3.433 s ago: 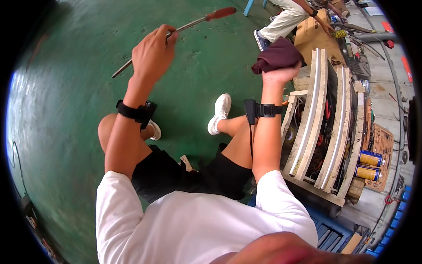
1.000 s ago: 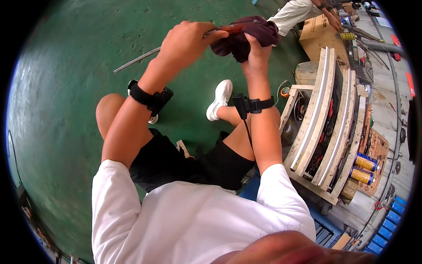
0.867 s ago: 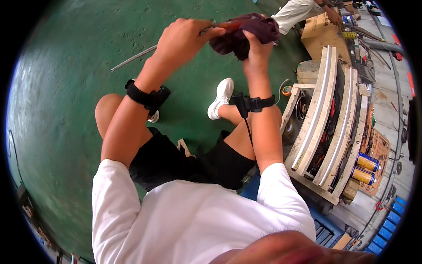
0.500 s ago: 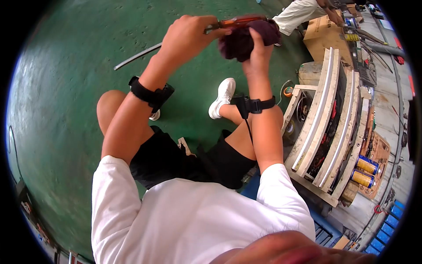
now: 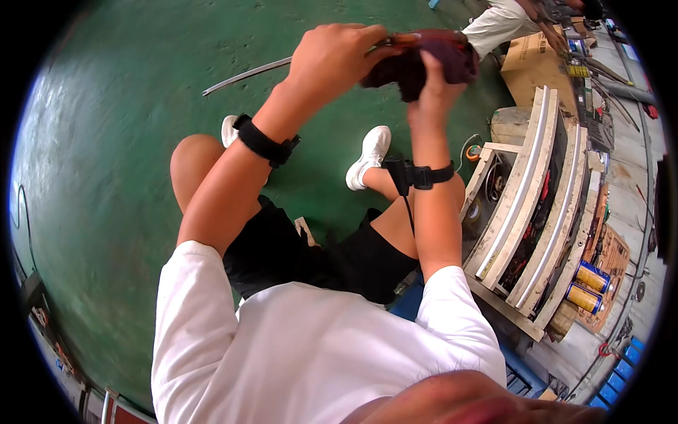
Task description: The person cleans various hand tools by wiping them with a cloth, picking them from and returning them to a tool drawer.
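Maroon cloth (image 5: 395, 71), apart from screwdriver (image 5: 247, 74) in earliest frame, now bunched against its handle (image 5: 408, 39). Left hand (image 5: 335, 60): fingers closed on screwdriver near handle base, apparently steadying it; shaft tip toward 9 o'clock, handle toward 3. Right hand (image 5: 434, 95), at 4 o'clock from left: clasping cloth, thumb over it, seemingly pressing handle.
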`<state>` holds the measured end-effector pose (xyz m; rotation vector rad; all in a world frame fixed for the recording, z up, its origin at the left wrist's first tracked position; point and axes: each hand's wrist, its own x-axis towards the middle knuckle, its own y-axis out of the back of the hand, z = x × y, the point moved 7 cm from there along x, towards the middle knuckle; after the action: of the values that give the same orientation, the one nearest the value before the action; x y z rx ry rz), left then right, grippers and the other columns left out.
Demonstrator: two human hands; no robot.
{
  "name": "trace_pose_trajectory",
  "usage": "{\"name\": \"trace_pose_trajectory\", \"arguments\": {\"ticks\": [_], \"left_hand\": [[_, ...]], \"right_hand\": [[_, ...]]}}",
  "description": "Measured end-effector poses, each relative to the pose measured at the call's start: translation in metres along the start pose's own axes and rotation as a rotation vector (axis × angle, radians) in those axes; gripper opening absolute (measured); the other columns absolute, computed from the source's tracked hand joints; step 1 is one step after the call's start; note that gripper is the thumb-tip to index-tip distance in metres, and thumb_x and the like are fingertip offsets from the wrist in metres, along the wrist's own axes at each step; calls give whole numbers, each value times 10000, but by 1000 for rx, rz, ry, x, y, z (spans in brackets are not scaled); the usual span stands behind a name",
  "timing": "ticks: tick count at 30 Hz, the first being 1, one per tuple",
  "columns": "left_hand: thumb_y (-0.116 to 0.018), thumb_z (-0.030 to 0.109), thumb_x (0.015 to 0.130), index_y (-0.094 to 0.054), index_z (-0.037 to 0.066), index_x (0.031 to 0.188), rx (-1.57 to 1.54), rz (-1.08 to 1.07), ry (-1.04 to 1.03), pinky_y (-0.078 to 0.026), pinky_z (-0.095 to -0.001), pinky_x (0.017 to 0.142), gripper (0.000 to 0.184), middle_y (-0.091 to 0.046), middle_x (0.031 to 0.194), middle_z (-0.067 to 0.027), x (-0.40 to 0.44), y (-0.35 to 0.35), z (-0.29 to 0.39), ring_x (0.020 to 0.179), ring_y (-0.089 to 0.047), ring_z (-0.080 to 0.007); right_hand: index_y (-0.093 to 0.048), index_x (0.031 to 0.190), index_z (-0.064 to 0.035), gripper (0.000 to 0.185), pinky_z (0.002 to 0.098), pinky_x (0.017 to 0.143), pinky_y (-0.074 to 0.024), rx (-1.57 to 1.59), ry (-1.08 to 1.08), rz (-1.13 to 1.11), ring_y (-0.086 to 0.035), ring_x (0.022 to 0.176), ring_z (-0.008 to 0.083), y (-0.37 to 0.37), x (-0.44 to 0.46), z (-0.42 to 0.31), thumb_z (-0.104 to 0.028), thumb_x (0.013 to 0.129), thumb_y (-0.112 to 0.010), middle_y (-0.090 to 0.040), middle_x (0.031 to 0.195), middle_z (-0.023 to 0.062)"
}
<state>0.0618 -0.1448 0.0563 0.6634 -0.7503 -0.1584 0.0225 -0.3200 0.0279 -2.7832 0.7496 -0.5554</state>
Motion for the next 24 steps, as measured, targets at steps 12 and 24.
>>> {"name": "trace_pose_trajectory", "arguments": {"ticks": [12, 24], "left_hand": [[-625, 465, 932, -747, 107, 871, -128, 21, 80, -495, -425, 559, 384, -654, 693, -79, -2, -3, 3, 656, -632, -331], [-682, 468, 879, -774, 117, 925, -72, 60, 45, -506, -418, 590, 366, -657, 733, -71, -5, -5, 6, 682, -638, -326]], "right_hand": [[-545, 1230, -47, 419, 367, 854, -580, 58, -53, -15, -672, 959, 202, -1, -7, 10, -39, 841, -702, -639, 1100, 65], [-584, 1164, -41, 292, 362, 855, -573, 59, -56, -2, -666, 961, 190, 8, 0, 4, -99, 893, -678, -653, 1058, 45]]}}
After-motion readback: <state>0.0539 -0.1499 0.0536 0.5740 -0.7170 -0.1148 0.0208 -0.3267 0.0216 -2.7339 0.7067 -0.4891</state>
